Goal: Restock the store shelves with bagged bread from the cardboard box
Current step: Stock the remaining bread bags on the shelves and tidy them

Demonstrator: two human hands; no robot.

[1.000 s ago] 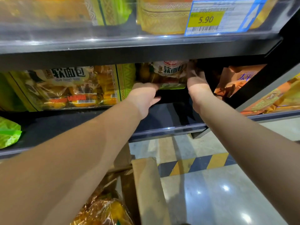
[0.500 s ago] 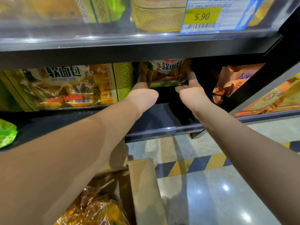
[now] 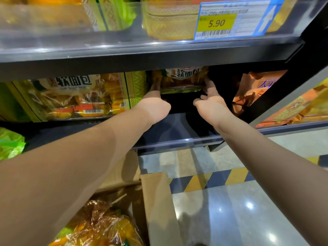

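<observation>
As both reach in, left hand [image 3: 155, 105], right hand [image 3: 213, 103], straight fingers pressing bread bag [image 3: 184, 78]

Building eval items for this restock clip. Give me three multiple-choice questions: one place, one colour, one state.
1. Where is the bread bag that the left hand and right hand touch?
A floor
B lower shelf
C box
2. What colour is the price tag field reading 5.90?
A yellow
B red
C white
3. The cardboard box is:
A taped shut
B empty
C open, holding bagged bread

Answers:
1 B, the bag stands at the back of that shelf.
2 A, a yellow panel sits behind the digits.
3 C, the flaps are up and bags are visible inside.
</observation>
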